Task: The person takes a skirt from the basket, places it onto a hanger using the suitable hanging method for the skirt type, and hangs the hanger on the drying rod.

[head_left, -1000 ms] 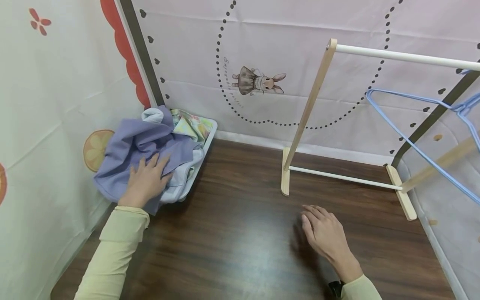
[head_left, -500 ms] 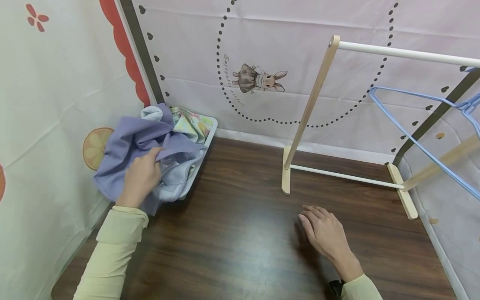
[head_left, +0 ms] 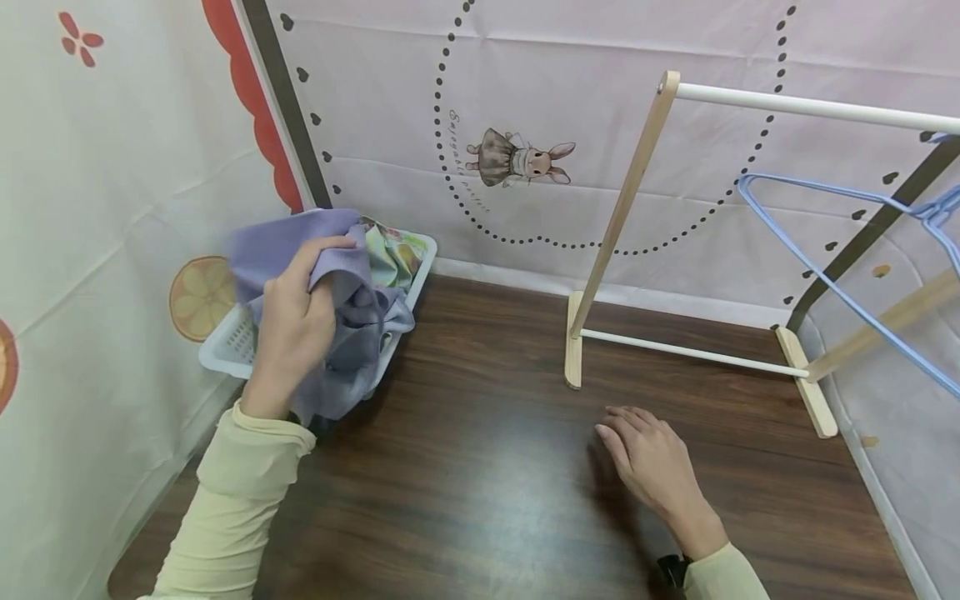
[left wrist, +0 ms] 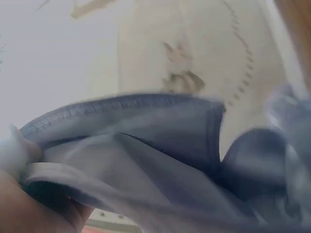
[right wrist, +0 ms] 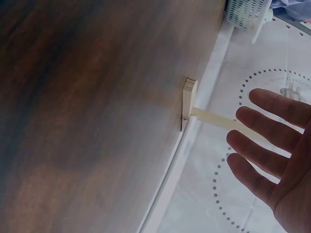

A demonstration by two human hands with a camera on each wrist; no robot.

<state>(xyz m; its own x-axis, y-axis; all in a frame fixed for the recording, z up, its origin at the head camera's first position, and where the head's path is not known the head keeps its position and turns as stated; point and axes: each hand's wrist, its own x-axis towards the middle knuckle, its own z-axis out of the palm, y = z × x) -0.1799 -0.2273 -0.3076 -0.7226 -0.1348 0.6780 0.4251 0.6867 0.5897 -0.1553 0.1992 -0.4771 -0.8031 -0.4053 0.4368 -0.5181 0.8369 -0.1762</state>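
Purple cloth (head_left: 281, 237) hangs from the person's left hand (head_left: 292, 325), over the white basket (head_left: 228, 346) at the far left corner of the brown table (head_left: 465, 467). I see the fingers bent round a fold of it. One side of the cloth is blurry, but the left wrist view shows a sewn edge along it. Some flowery cloth (head_left: 401, 254) lies in the basket, by its far right corner. The right hand (head_left: 652, 462) is empty and quite wide open, with gaps between its fingers. It is towards the table's right edge, well apart from the basket, and I can't tell if it touches the wood. A wooden rack (head_left: 626, 200) stands near the far right corner, and a blue hanger (head_left: 933, 213) shows under its top bar. Behind the far edge is a pale wall with a sideways rabbit picture (head_left: 517, 158).
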